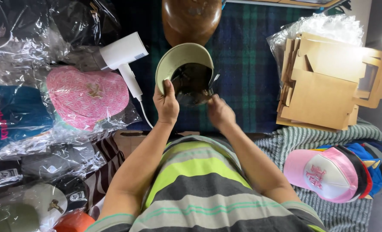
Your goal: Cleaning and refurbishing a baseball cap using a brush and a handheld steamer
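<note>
Two hands on one cap [184, 71], seen from the head camera looking down. Left hand [167, 104] gripping the pale green brim, thumb laid on its underside. Right hand [220, 112] closed on the cap's dark crown edge at the clear plastic wrap. Cap held upside down, above a dark plaid cloth [247, 64], just below a brown wooden head form [191, 17]. White hair dryer [124, 58] lying left of the cap, beside a pink patterned cap in plastic [88, 96]. Stack of flat cardboard boxes [328, 81] to the right; row of nested caps [335, 172] at lower right on a knitted grey cloth [285, 144].
</note>
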